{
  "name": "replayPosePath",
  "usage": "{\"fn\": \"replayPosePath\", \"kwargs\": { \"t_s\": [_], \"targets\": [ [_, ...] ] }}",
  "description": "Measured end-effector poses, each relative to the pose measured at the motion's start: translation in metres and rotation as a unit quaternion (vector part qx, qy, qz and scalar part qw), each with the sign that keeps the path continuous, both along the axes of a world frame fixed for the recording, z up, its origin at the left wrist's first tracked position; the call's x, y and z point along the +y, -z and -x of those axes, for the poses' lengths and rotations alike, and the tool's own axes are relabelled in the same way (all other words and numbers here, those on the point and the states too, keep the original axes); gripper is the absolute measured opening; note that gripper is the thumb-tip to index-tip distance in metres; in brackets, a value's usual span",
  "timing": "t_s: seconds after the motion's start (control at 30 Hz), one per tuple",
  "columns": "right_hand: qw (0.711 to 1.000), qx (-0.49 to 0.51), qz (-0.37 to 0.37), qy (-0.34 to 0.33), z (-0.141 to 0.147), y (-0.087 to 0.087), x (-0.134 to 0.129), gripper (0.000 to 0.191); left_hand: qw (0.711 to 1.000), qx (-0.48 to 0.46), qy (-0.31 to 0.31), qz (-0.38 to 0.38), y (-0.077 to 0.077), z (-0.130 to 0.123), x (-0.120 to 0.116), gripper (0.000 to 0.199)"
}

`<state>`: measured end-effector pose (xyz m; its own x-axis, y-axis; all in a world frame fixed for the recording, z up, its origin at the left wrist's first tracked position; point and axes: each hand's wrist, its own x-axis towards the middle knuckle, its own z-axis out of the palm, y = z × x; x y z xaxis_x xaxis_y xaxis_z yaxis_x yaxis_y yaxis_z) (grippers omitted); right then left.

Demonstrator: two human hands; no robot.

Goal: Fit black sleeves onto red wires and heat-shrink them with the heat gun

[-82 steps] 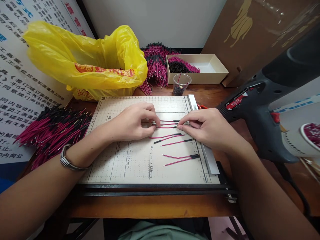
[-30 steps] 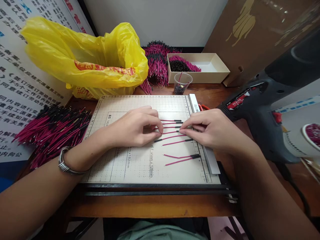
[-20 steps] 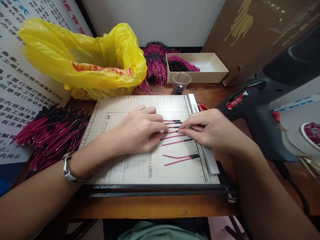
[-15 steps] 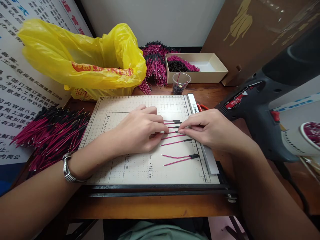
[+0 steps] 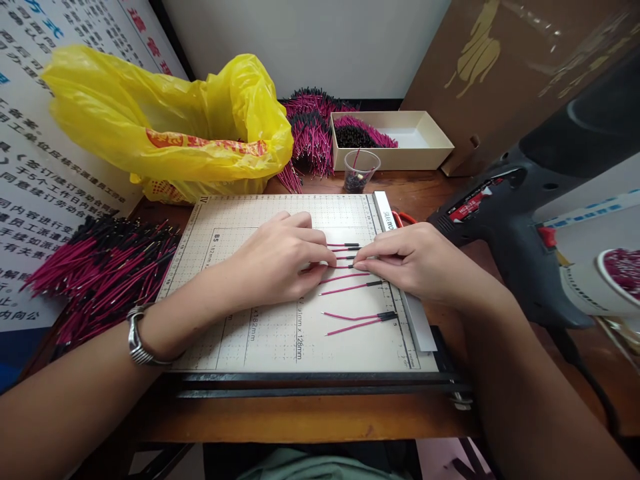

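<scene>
Between my two hands a short magenta wire (image 5: 344,267) with a black sleeve is stretched over the printed cutting board (image 5: 200,333). My left hand (image 5: 293,257) rests on the board and pinches the wire's left end between thumb and forefinger. At the sleeved end, my right hand (image 5: 407,259) has its thumb and fingertips closed on the sleeve. Several like wires lie beside it, some above and some below, such as a lower magenta wire (image 5: 350,327) with its black end to the right. My right fingers hide part of the nearest wires.
Heaped wires (image 5: 115,273) lie left of the board. Behind it stand a yellow plastic bag (image 5: 175,160), a clear cup (image 5: 361,175) and a cream box (image 5: 415,157) with sleeved wires. A heat gun (image 5: 505,220), orange-red handles (image 5: 404,219) and a wire-filled paper cup (image 5: 590,287) are on the right.
Both hands keep their pinch on the same wire, with barely any movement. The whole scene sits slightly lower in the picture, as the camera has tilted a little.
</scene>
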<state>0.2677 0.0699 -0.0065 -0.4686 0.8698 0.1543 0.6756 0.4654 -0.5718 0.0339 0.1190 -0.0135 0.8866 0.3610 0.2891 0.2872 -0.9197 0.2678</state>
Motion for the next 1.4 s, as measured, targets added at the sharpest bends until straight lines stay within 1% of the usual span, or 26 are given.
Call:
{"fn": "replayPosePath", "kwargs": {
  "t_s": [0.17,0.3,0.4,0.47,0.63,0.73,0.87,0.93,1.03,1.1,1.2,1.3,1.4],
  "targets": [
    [1.000,-0.007,-0.001,0.009,0.000,-0.001,0.000,0.017,1.000,-0.021,0.004,-0.010,0.002,0.001,0.001,0.018],
    [0.999,0.010,0.021,0.024,0.001,-0.002,-0.001,0.017,0.999,-0.034,-0.002,0.012,-0.007,0.007,0.001,0.019],
    [0.998,0.014,0.039,0.044,0.000,-0.003,-0.001,0.016,0.999,-0.041,-0.002,0.013,-0.015,0.011,0.000,0.023],
    [0.998,0.015,0.045,0.047,0.000,-0.004,-0.002,0.016,0.999,-0.041,-0.003,0.008,-0.017,0.013,0.000,0.023],
    [0.998,0.014,0.066,0.012,0.000,-0.005,-0.003,0.014,0.999,-0.045,-0.004,0.001,-0.014,0.013,0.001,0.020],
    [0.997,-0.013,0.078,0.017,-0.001,-0.004,-0.004,0.015,0.999,-0.049,-0.002,-0.005,-0.012,0.012,0.002,0.019],
    [0.994,-0.048,0.093,0.033,0.000,-0.004,-0.004,0.019,0.998,-0.062,-0.017,-0.017,-0.010,0.012,0.003,0.018],
    [0.993,-0.037,0.100,0.041,0.000,-0.005,-0.005,0.021,0.996,-0.078,-0.027,-0.021,-0.009,0.013,0.004,0.018],
    [0.993,0.038,0.090,0.065,0.002,-0.008,-0.006,0.021,0.991,-0.116,-0.056,-0.024,-0.007,0.013,0.004,0.018],
    [0.989,0.099,0.069,0.089,0.005,-0.010,-0.008,0.019,0.987,-0.145,-0.068,-0.008,-0.005,0.012,0.003,0.016],
    [0.979,0.159,0.051,0.113,0.012,-0.012,-0.011,0.017,0.980,-0.185,-0.038,0.058,-0.004,0.008,-0.001,0.017],
    [0.976,0.177,0.068,0.109,0.019,-0.009,-0.013,0.017,0.965,-0.221,-0.012,0.140,-0.003,0.003,-0.005,0.012],
    [0.976,0.173,0.092,0.099,0.023,-0.007,-0.013,0.018,0.955,-0.241,-0.020,0.173,-0.005,0.001,-0.009,0.010]
  ]
}}
